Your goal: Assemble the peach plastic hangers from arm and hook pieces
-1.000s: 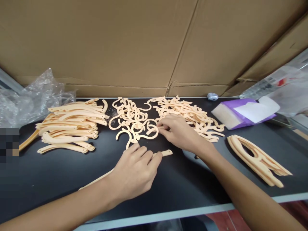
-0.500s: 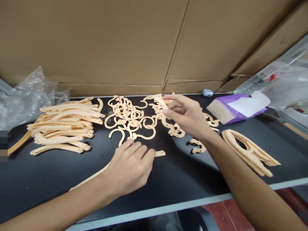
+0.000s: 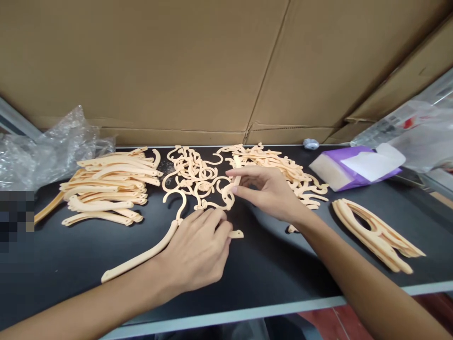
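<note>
My left hand [image 3: 201, 248] is closed over the middle of a cream plastic clothes hanger [image 3: 141, 262]. Its long arm reaches out to the lower left, a curved hook [image 3: 182, 203] stands up from its joint, and a short end with a hole shows right of my fingers. Pinched between the thumb and fingers of my right hand [image 3: 267, 189] is a small cream plastic piece [image 3: 238, 167], held upright above the table. Just behind my hands lies a pile of loose hooks [image 3: 193, 170]. Small curved connector pieces [image 3: 283, 163] are heaped behind my right hand.
Long hanger arms [image 3: 109, 184] are stacked at the left by crumpled bubble wrap [image 3: 60, 146]. On the right lie several joined, folded hangers [image 3: 375, 236] and a purple tissue pack [image 3: 354, 165]. Cardboard [image 3: 159, 71] closes off the black table's [image 3: 269, 274] back.
My right hand has drawn back from the connector heap with the small piece, moving down and slightly left. My left hand stays on the hanger, whose hook now shows more fully.
</note>
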Demonstrator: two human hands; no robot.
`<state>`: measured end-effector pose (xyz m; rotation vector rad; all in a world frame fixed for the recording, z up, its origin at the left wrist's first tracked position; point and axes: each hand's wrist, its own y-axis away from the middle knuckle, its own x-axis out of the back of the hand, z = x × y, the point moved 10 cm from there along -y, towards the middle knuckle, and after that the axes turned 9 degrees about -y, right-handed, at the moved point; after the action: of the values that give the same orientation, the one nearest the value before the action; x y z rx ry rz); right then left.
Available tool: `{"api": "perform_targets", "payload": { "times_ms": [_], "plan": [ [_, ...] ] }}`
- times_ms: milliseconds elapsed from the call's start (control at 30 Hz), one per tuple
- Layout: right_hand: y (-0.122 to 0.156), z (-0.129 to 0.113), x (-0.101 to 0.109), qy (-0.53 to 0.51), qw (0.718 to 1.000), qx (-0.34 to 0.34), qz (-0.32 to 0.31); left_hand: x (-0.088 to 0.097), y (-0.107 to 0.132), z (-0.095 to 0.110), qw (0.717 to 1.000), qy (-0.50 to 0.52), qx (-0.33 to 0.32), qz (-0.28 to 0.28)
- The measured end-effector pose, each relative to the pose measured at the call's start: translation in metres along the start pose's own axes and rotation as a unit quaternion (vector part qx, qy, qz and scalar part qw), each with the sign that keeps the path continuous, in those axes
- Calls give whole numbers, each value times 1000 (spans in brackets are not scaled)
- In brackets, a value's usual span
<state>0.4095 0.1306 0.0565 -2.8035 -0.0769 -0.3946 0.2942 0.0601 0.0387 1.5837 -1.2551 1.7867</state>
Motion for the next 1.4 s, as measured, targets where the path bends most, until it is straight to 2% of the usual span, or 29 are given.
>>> {"api": "perform_targets", "payload": {
  "times_ms": [167,333,533,767,867,1000,1100,1267,1400],
  "plan": [
    [-4,8,7,-64,997,-32,2,2,1,-4,1000,4,19,-21],
    [-5,7,5,-82,996,-23,-13,8,-1,-9,999,-50,16,14],
    [-4,3,13,57,998,-7,9,6,-2,-16,997,-66,27,17],
    [-4,-18,27,182,980,80,23,8,-3,-15,996,-70,31,36],
    [-4,-23,23,165,982,90,-13,7,-3,-16,997,-59,35,42],
    [1,-11,5,130,985,8,-117,4,-2,-16,997,-62,36,41],
    [6,-8,-10,131,978,-9,-165,2,-2,-14,997,-58,29,36],
    [3,-9,-15,112,984,-2,-141,-3,-1,-13,999,-32,22,24],
    [8,1,-17,81,982,-42,-165,-6,-1,-12,999,-25,15,17]
  ]
}}
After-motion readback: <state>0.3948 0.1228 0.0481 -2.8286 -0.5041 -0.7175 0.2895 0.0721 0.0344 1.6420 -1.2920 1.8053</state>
